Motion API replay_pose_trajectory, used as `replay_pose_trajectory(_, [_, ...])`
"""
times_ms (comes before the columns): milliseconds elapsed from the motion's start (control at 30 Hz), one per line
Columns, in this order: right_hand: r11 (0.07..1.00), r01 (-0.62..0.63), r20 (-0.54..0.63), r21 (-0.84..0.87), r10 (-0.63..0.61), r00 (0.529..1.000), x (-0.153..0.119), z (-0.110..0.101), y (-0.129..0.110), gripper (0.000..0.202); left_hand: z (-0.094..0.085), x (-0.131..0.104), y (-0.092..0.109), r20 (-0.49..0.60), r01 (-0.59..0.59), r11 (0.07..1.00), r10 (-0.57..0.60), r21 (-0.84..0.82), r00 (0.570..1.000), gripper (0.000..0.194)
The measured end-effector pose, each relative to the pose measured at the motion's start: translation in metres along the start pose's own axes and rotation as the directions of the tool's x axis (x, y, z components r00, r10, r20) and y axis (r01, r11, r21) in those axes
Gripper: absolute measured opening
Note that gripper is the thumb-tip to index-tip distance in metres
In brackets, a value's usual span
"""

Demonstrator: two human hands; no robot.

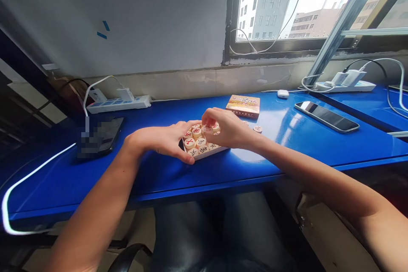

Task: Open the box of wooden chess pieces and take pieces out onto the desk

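A shallow open box [210, 153] full of round wooden Chinese chess pieces [200, 142] lies on the blue table. Red and black characters mark their faces. My left hand [161, 139] grips the box's left end, thumb on the near side and fingers along the far side. Over the box's right part, my right hand [228, 128] is closed in a pinch, its fingertips on one chess piece [207, 129]. This hand hides the pieces beneath it. Just right of my right hand, a loose chess piece [257, 129] rests on the table, with another partly hidden beside it.
Behind the box sits a printed carton [243, 106]. A phone [327, 116] and a white earbud case [282, 94] lie to the right. Power strips [119, 104] with cables stand along the wall. At the left is a dark, partly blurred device [110, 136].
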State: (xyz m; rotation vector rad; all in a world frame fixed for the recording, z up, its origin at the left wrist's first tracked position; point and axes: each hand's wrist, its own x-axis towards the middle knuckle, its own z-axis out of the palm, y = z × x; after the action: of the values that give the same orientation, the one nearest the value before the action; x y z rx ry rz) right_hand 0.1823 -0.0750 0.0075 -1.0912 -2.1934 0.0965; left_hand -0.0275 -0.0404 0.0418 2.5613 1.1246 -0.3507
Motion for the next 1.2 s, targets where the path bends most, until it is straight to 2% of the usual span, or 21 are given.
replay_pose_trajectory(67, [0.999, -0.021, -0.089, 0.050, 0.025, 0.996, 0.006, -0.009, 0.015, 0.015, 0.000, -0.002, -0.001, 0.001, -0.022, 0.999, 0.022, -0.026, 1.000, 0.115])
replay_pose_trajectory(133, [0.997, -0.075, -0.129, 0.035, 0.079, 0.988, 0.016, -0.011, 0.034, 0.013, 0.001, -0.005, -0.003, 0.002, -0.044, 0.997, 0.045, -0.061, 0.999, 0.118])
replay_pose_trajectory(200, [0.988, -0.148, -0.109, -0.035, 0.144, 0.984, 0.027, -0.008, 0.055, 0.013, 0.004, -0.009, -0.006, -0.004, -0.051, 0.993, 0.050, -0.104, 0.999, 0.122])
replay_pose_trajectory(267, [0.969, -0.219, -0.040, -0.113, 0.216, 0.976, 0.035, -0.001, 0.072, 0.014, 0.009, -0.014, -0.009, -0.013, -0.048, 0.986, 0.046, -0.157, 0.999, 0.123])
replay_pose_trajectory(367, [0.948, -0.267, 0.016, -0.172, 0.274, 0.962, 0.042, 0.010, 0.086, 0.016, 0.019, -0.022, -0.011, -0.033, -0.047, 0.967, 0.040, -0.250, 0.999, 0.120])
replay_pose_trajectory(500, [0.946, -0.245, -0.017, -0.215, 0.247, 0.969, 0.044, 0.016, 0.087, 0.019, 0.028, -0.025, -0.010, -0.068, -0.059, 0.949, 0.040, -0.309, 0.997, 0.118])
replay_pose_trajectory(633, [0.927, -0.165, 0.131, -0.337, 0.220, 0.967, 0.040, 0.013, 0.084, 0.035, 0.030, -0.021, -0.008, -0.084, -0.044, 0.950, 0.019, -0.308, 0.996, 0.117])
replay_pose_trajectory(700, [0.923, -0.128, 0.127, -0.364, 0.185, 0.975, 0.035, 0.009, 0.084, 0.040, 0.031, -0.019, -0.006, -0.105, -0.034, 0.956, 0.004, -0.291, 0.994, 0.115])
replay_pose_trajectory(867, [0.939, -0.063, 0.096, -0.339, 0.101, 0.990, 0.021, 0.002, 0.086, 0.037, 0.031, -0.018, -0.001, -0.113, -0.015, 0.962, -0.017, -0.273, 0.993, 0.113])
replay_pose_trajectory(967, [0.942, 0.014, 0.166, -0.335, 0.044, 0.985, 0.018, 0.005, 0.082, 0.032, 0.031, -0.018, 0.000, -0.100, -0.003, 0.961, -0.026, -0.278, 0.995, 0.113])
replay_pose_trajectory(1067, [0.920, 0.060, 0.262, -0.386, 0.047, 0.964, 0.020, 0.009, 0.080, 0.026, 0.034, -0.017, 0.003, -0.139, -0.011, 0.965, -0.027, -0.263, 0.990, 0.110])
replay_pose_trajectory(1200, [0.912, 0.035, 0.238, -0.409, 0.069, 0.969, 0.021, 0.005, 0.080, 0.023, 0.040, -0.016, 0.009, -0.179, 0.033, 0.977, -0.072, -0.211, 0.981, 0.106])
